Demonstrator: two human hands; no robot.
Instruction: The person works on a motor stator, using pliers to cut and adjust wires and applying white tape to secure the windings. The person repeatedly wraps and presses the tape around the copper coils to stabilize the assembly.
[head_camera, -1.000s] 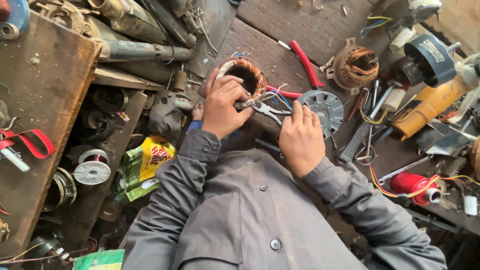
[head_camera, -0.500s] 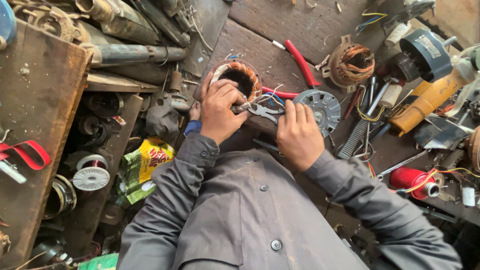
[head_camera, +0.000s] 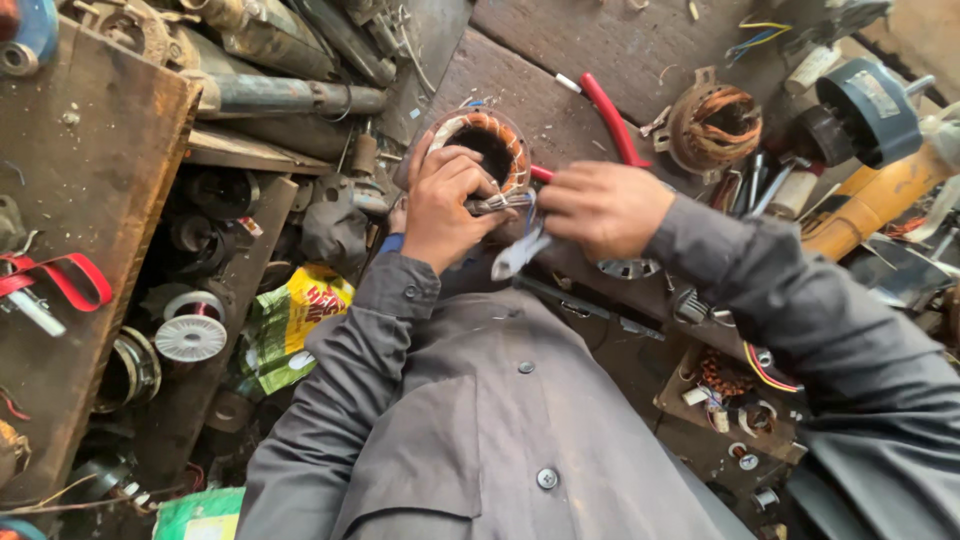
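A motor stator (head_camera: 505, 150) with copper windings and a white inner rim lies on the dark wooden bench. My left hand (head_camera: 445, 205) rests against its near rim, closed around a small metal plier-like tool (head_camera: 497, 203) whose end sticks out to the right. My right hand (head_camera: 600, 205) is right beside that tool, its fingers pinched on a white strip (head_camera: 520, 250) that hangs down with thin blue wires. Both grey sleeves reach up from the bottom of the head view.
Red-handled pliers (head_camera: 610, 115) lie just behind the stator. A second copper-wound stator (head_camera: 715, 120), a blue motor (head_camera: 865, 95) and a yellow power tool (head_camera: 880, 200) sit at right. Left are a wooden shelf (head_camera: 90, 200), wire spools (head_camera: 190, 335) and a yellow-green packet (head_camera: 295, 320).
My right hand has lifted off the round metal plate and moved left to the tool, now pinching the white strip. My left hand stays on the stator.
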